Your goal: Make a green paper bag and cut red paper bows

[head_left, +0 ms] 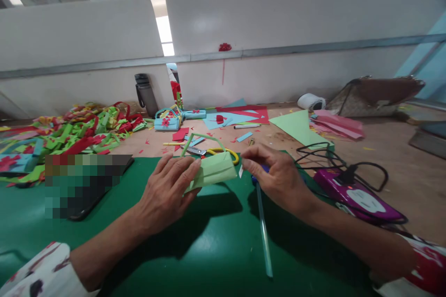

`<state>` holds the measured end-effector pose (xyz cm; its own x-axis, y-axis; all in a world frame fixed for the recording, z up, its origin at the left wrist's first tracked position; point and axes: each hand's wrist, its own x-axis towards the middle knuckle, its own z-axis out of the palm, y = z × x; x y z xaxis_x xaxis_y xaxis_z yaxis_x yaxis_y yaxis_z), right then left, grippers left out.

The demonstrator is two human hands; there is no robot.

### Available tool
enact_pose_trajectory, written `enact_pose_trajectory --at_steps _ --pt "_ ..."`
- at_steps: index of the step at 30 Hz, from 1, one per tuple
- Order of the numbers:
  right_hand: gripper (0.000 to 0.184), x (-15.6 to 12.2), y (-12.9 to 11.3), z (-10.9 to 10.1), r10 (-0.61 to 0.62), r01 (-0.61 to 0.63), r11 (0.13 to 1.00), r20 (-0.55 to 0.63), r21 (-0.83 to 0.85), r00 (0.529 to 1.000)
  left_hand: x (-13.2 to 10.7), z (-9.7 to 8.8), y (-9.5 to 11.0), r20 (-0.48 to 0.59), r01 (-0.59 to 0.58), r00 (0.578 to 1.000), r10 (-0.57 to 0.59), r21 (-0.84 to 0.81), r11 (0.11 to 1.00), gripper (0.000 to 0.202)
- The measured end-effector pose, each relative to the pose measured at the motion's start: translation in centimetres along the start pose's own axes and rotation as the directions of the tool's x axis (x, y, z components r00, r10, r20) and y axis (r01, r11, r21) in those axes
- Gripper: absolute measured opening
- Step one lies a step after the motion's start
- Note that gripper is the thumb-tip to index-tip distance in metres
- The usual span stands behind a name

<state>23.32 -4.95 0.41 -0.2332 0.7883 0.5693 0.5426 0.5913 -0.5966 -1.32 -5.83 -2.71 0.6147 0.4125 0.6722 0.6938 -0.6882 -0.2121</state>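
My left hand (170, 188) grips a small light-green folded paper bag (218, 168) from its left side, with the thumb underneath. A thin green paper handle (205, 136) arches over the bag. Just right of the bag, my right hand (275, 174) is closed in a pinch on a small white strip (241, 171), apart from the bag. Under that hand shows part of a blue tool, mostly hidden, with a long translucent stick (264, 232) reaching toward me. Scissors with yellow handles (234, 155) lie behind the bag.
A dark phone (97, 188) lies left on the green mat (209, 260). Paper scraps (94, 125) pile at far left, near a grey bottle (146, 94). Blue paper bags (166, 123) stand behind. At right are a purple power strip (362, 197), black cables and a brown handbag (376, 97).
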Motion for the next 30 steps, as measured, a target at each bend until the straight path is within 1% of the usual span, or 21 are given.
enact_pose_trajectory --at_steps 1,2,4,8,12,17,20,23,25,30 --pt "0.009 0.0 0.0 0.1 0.078 -0.082 0.995 0.069 0.062 0.995 0.0 0.0 0.0 -0.005 0.001 1.0 0.0 0.006 1.0 0.055" --pt "0.012 0.0 0.0 0.3 0.131 -0.146 0.983 0.126 0.116 0.983 0.0 0.0 0.0 -0.008 0.0 1.0 0.0 0.015 1.0 0.056" --pt "0.014 0.0 -0.1 0.5 0.188 -0.224 0.955 0.187 0.194 0.964 0.1 0.0 0.0 -0.018 -0.005 1.0 0.006 0.035 0.999 0.056" --pt "0.015 0.1 -0.3 0.4 0.252 -0.312 0.912 0.236 0.265 0.938 0.1 0.0 0.0 -0.023 -0.002 1.0 0.003 0.048 0.999 0.057" --pt "0.012 0.1 -0.6 0.5 0.3 -0.376 0.887 0.286 0.266 0.91 0.2 0.1 0.0 -0.012 -0.018 1.0 0.018 0.031 0.999 0.056" --pt "0.01 0.2 -0.6 0.7 0.392 -0.487 0.829 0.335 0.275 0.857 0.2 0.3 0.2 -0.006 -0.043 0.999 0.043 0.044 0.998 0.052" --pt "0.008 0.2 -0.5 0.8 0.424 -0.526 0.805 0.354 0.275 0.834 0.3 0.3 0.3 -0.004 -0.043 0.999 0.043 0.069 0.997 0.051" --pt "0.008 0.2 -0.4 1.0 0.439 -0.545 0.792 0.364 0.275 0.821 0.3 0.3 0.5 -0.011 -0.031 0.999 0.032 0.098 0.995 0.049" --pt "0.007 0.2 -0.3 1.1 0.445 -0.556 0.773 0.363 0.306 0.819 0.3 0.3 0.6 -0.01 -0.029 0.999 0.03 0.113 0.993 0.048" --pt "0.005 0.1 -0.2 1.3 0.435 -0.552 0.722 0.348 0.417 0.831 0.2 0.3 0.9 -0.014 -0.045 0.999 0.047 0.138 0.989 0.047"
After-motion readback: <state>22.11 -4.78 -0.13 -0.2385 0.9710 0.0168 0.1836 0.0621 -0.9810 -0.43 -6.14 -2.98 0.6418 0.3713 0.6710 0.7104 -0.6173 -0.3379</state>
